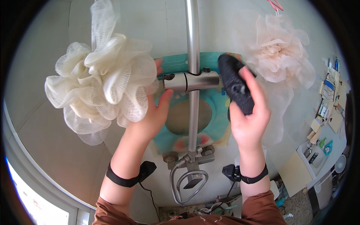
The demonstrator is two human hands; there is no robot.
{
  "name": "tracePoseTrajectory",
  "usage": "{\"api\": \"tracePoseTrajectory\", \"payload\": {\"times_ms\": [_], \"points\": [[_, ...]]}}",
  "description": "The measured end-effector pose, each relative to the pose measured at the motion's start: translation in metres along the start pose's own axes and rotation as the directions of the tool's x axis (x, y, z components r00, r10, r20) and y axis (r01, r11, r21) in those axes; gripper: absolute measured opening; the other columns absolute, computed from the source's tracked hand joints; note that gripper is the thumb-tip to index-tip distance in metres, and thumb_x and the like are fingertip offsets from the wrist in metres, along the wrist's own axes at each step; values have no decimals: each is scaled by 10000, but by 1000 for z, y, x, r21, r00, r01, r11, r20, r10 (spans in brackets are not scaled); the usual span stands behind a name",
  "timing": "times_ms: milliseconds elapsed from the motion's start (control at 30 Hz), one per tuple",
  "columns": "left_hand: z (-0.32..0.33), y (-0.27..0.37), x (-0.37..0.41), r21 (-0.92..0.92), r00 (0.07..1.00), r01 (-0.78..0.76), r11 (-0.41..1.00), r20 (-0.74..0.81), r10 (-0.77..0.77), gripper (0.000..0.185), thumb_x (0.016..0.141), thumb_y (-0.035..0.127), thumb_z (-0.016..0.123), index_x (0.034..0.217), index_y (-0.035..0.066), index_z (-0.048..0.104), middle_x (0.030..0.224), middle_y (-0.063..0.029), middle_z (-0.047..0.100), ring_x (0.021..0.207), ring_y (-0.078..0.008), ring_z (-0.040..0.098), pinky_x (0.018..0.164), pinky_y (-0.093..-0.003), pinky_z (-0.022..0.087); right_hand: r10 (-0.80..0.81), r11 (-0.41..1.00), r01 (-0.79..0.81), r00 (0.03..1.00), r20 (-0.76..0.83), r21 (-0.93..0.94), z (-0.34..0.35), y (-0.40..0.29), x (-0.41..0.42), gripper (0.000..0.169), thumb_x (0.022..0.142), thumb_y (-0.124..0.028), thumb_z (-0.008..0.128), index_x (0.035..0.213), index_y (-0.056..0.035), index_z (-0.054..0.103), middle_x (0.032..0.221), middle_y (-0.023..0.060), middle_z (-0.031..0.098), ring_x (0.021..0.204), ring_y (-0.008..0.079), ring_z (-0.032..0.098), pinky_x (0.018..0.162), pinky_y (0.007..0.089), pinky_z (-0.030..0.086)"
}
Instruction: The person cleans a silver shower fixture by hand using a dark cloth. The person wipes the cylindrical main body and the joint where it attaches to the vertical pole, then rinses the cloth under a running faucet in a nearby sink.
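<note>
My left hand [156, 112] is beside the left end of a metal shower-head holder [187, 81] on a vertical shower rail [193, 118]. Thumb and fingertips stand apart; whether they touch the holder I cannot tell. A cream mesh bath pouf [104, 84] hides part of that hand. My right hand [250, 118] grips a dark black object [234, 81], blurred, its kind unclear, to the right of the holder. Behind the rail is a teal printed plastic sheet or bag [174, 61] with a round tan area.
A pale pink bath pouf [277, 52] hangs at the right. Below are the shower mixer valve [194, 166] and a coiled metal hose [175, 185]. A white washbasin [316, 157] and a wall organizer [329, 92] are far right. A bright window or doorway [36, 202] lies lower left.
</note>
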State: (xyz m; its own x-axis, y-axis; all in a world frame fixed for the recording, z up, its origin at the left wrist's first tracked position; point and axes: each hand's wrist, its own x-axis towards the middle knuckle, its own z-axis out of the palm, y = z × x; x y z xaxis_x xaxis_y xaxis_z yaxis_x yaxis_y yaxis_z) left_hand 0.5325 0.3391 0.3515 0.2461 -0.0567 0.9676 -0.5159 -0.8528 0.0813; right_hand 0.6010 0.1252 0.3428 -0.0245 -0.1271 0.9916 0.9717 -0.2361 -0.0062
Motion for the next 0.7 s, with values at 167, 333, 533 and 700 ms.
{"api": "tracePoseTrajectory", "payload": {"times_ms": [167, 333, 533, 700], "points": [[6, 17, 9, 225, 997, -79, 971, 35, 73, 559, 837, 5, 639, 1362, 55, 456, 1232, -118, 576, 1219, -253, 487, 1064, -380, 345, -124, 967, 188, 936, 330, -170, 25, 5, 23, 581, 642, 21, 653, 1215, -63, 610, 1219, 124, 618, 1155, 362, 521, 992, 464, 413], [6, 23, 8, 41, 998, 50, 998, 38, -52, 579, 825, 32, 684, 1363, 63, 471, 1117, -81, 662, 1204, -240, 487, 1094, -410, 291, -117, 938, 216, 933, 340, -271, 19, -2, -1, 544, 630, 6, 673, 1168, -62, 631, 1185, 132, 626, 1105, 358, 548, 953, 450, 446], [-3, 17, 12, 97, 995, 24, 995, 96, -33, 596, 818, 55, 706, 1368, 90, 478, 1111, -50, 677, 1189, -225, 508, 1106, -403, 270, 383, 873, -410, 912, 147, 266, -9, 2, -16, 517, 697, 160, 529, 1186, 17, 620, 1168, 129, 649, 1057, 178, 607, 929, 290, 463], [-6, 6, 16, -46, 986, 65, 997, 159, -57, 607, 822, 59, 701, 1379, 104, 464, 1114, -46, 677, 1186, -198, 507, 1102, -393, 282, -96, 995, 94, 973, 211, 20, 16, 15, 22, 545, 626, 83, 634, 1155, -47, 642, 1204, 142, 629, 1121, 366, 564, 973, 414, 448]]}}
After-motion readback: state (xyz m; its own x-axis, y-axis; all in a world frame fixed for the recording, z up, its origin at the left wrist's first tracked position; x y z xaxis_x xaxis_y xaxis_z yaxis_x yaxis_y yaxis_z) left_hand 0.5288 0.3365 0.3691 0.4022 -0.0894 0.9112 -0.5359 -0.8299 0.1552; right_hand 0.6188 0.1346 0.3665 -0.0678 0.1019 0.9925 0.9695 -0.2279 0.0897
